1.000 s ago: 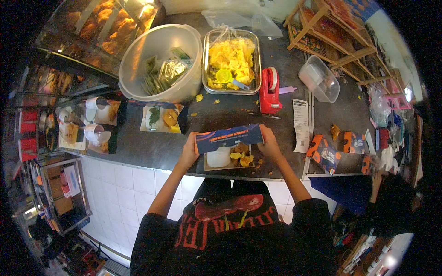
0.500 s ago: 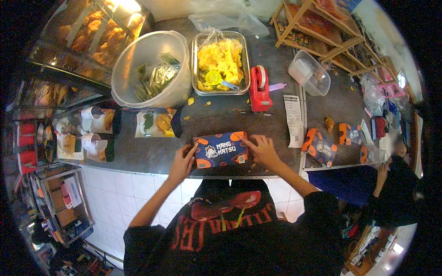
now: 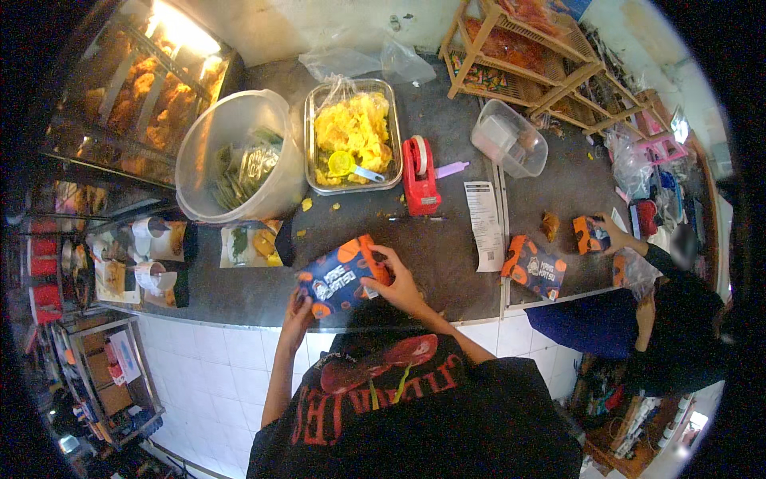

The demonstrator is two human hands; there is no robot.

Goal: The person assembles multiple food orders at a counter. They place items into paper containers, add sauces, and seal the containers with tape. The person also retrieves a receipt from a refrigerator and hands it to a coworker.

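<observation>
A blue cardboard food box [image 3: 339, 275] with orange blotches and white lettering is lifted and tilted above the near edge of the dark counter. My left hand [image 3: 298, 311] grips its lower left corner. With my right hand [image 3: 392, 281] I hold its right end, the thumb lying on the top face and the fingers round the far side. Beyond the box stand a red tape dispenser [image 3: 420, 180] and a steel tray [image 3: 351, 190] of yellow scrambled egg, in which a yellow-green scoop [image 3: 341, 164] rests.
A big translucent tub [image 3: 191, 160] of small packets stands left of the tray. A long paper receipt [image 3: 483, 227] lies at right, near another blue-orange box [image 3: 535, 267]. At far right a co-worker's hand [image 3: 618, 237] touches a similar box [image 3: 590, 234]. Wooden racks [image 3: 527, 76] stand behind.
The box has come up off the counter and tilted in my hands. My right hand has shifted round its end. A co-worker's arm now reaches to the box at far right.
</observation>
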